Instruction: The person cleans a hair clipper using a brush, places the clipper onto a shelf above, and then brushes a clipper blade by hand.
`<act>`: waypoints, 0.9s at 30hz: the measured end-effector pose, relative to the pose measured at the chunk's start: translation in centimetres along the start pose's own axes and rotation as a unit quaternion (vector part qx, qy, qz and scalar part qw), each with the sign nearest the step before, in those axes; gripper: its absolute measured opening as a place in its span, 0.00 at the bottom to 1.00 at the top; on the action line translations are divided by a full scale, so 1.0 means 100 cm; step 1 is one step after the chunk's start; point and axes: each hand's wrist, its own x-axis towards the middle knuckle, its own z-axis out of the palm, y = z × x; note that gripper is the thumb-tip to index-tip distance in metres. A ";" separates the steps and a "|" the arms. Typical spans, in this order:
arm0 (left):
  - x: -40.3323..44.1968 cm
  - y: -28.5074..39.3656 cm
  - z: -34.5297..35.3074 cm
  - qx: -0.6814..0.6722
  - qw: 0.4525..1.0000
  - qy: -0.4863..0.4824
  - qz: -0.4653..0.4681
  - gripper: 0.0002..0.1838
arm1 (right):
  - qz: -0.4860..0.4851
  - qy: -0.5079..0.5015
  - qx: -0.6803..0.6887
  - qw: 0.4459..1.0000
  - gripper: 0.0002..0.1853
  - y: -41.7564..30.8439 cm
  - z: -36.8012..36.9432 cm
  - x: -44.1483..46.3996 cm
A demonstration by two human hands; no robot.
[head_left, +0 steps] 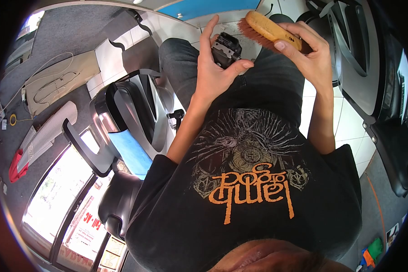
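Head view: left hand (213, 76) holds a black device (226, 49) at 12 o'clock, one finger extended past it; right hand (312, 52) grasps a wooden brush (271, 31) at 1 o'clock, bristles (251, 33) just beside the device, contact unclear. Judged step: brushing the device; the next stroke calls for a steady left hold and light bristle pressure.

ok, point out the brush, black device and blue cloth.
Brush (272, 30): head view, on its wooden back.
Black device (226, 49): head view, middle of its visible side.
Blue cloth (130, 153): head view, middle of its visible surface.
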 end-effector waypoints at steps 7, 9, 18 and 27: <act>0.003 0.012 0.001 -0.071 0.996 0.007 -0.050 0.67 | 0.036 -0.027 0.006 0.999 0.23 0.029 0.020 0.000; 0.002 0.007 -0.003 0.017 0.999 -0.003 -0.027 0.68 | 0.032 0.003 -0.014 0.999 0.22 0.029 0.022 -0.001; 0.001 0.009 -0.003 0.088 0.995 -0.046 -0.034 0.67 | 0.052 0.005 0.047 0.998 0.21 0.016 0.013 0.002; 0.000 0.011 -0.004 0.097 0.993 -0.038 -0.050 0.68 | 0.034 0.005 0.027 0.999 0.21 0.018 0.014 0.001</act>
